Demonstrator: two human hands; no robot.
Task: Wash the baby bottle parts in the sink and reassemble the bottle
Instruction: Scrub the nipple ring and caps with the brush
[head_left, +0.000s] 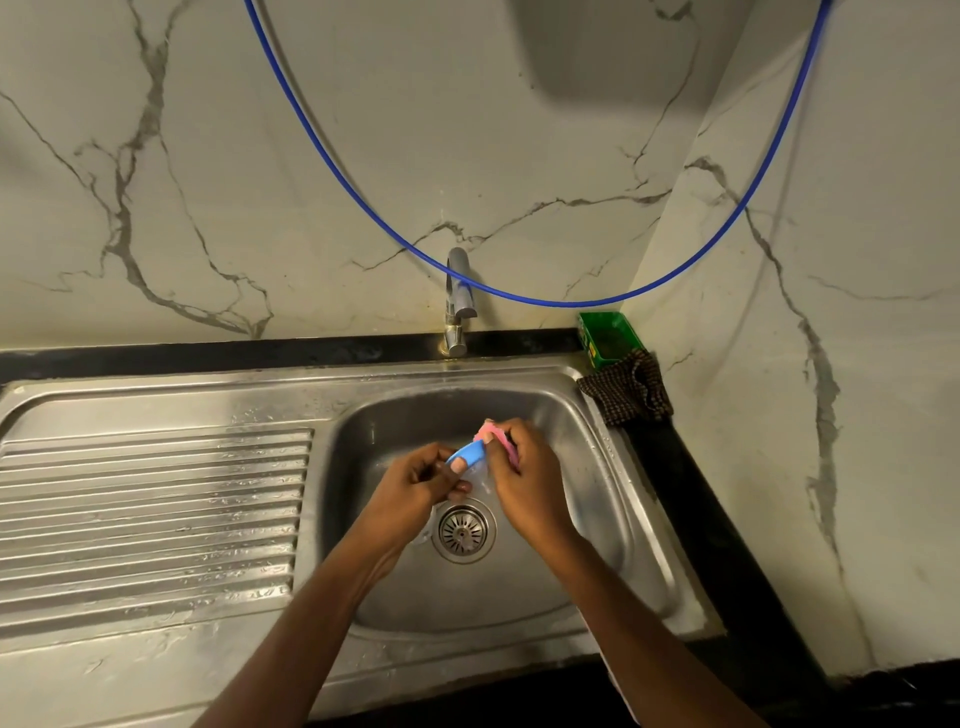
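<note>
Plainly, no brand or writing can be read anywhere; the green box (609, 338) at the back corner carries marks too small to make out. Well left of the fingers, the ribbed drainboard (156, 514) lies wet and bare, running out to the frame's left edge. The left hand (415, 488) hovers over the sink basin (587, 467), its fingers curled tight on the blue bottle ring (468, 455), thumb on the near side. A clear part, likely the nipple (480, 478), hangs below the ring between the two hands, hard to see against the steel. Just right of those fingertips, touching the ring, the right hand (524, 478) has its fingers pinched on a pink sponge (498, 439), most of it hidden behind the knuckles. Directly under both hands sits the drain strainer (464, 530), with open basin floor near it. Beyond the fingers stands the tap (460, 301), with a blue hose (519, 299) looping behind it. Right of the right hand, past the basin rim, a checked cloth (626, 387) slumps against the box, and the black counter edge (717, 519) runs along the wall.
</note>
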